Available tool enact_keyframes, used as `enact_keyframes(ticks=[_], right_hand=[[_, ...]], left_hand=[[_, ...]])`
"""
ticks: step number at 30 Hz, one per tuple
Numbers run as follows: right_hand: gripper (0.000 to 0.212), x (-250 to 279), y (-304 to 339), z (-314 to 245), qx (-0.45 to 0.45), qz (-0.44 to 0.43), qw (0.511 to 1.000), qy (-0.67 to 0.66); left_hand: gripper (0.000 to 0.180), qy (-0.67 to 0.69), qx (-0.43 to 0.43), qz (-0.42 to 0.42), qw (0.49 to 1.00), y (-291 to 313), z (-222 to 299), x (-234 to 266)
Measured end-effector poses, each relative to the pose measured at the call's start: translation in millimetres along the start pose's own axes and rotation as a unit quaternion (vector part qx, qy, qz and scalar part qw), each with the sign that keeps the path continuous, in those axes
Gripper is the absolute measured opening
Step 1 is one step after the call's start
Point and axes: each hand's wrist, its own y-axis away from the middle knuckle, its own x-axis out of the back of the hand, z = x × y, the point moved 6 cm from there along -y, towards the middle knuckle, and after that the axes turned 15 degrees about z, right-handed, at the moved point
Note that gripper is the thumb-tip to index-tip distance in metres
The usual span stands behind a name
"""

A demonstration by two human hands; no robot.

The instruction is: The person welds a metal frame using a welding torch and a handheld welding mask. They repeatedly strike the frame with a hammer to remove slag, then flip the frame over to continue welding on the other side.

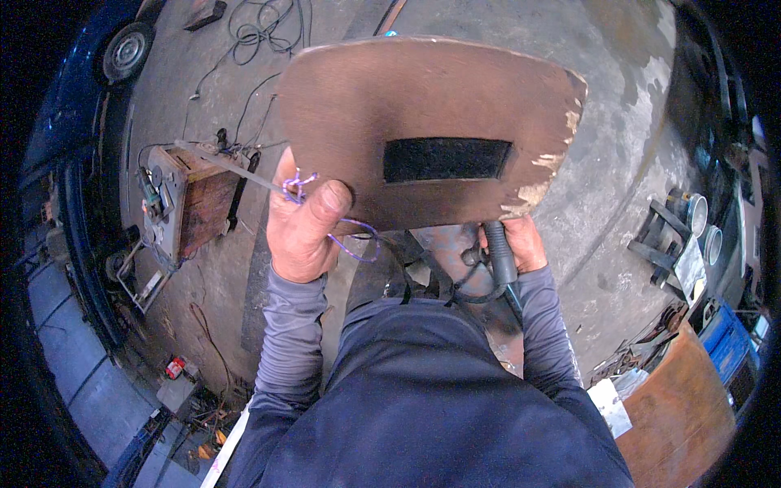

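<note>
A brown hand-held welding shield [342,98] with a dark viewing window [446,159] spans the space in front of me, its right edge chipped and peeling. My left hand [301,236] is closed on the shield's lower left corner, thumb on the near face. A thin grey rod [244,172] reaches left from that hand, and a purple-and-white cord [366,254] loops beside it. Below the shield's lower right edge, my right hand [527,244] is closed around a black ribbed welding torch handle [499,254] with a cable running down. The shield hides the torch's front end and some fingers.
At left stands a rusty metal cart [207,199] carrying tools, near a vehicle wheel [128,50]. Cables [264,32] lie coiled on the concrete floor. Metal cans [691,211] stand at right, above a bent rusty sheet [683,407] and scrap pieces.
</note>
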Motion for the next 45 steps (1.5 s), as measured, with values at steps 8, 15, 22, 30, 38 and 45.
enact_keyframes(ticks=[8,15,22,30,38,45], right_hand=[[0.019,4.9,-4.4,7.3,-0.02,0.0,0.999,-0.031],[0.021,-1.2,-4.0,4.2,-0.011,-0.011,0.999,-0.045],[0.024,-2.1,-4.7,2.7,-0.023,-0.007,0.999,-0.02],[0.036,-16.8,14.3,-14.4,0.015,0.002,0.999,-0.047],[0.044,-24.5,19.4,-21.9,0.009,-0.011,1.0,-0.02],[0.047,-26.4,21.4,-26.0,0.015,-0.013,1.0,-0.002]], left_hand=[[0.064,0.032,0.033,-0.011,0.999,-1.8,-12.0,3.8],[0.061,-0.004,0.029,0.013,1.0,1.2,-8.5,5.4],[0.059,-0.02,0.019,0.003,1.0,-2.3,-7.7,5.3],[0.057,-0.503,-0.452,-0.048,0.735,11.7,18.5,16.5],[0.012,0.083,-0.049,0.19,0.977,-21.3,16.6,36.5],[0.012,0.082,-0.057,0.184,0.978,-20.0,15.2,37.8]])
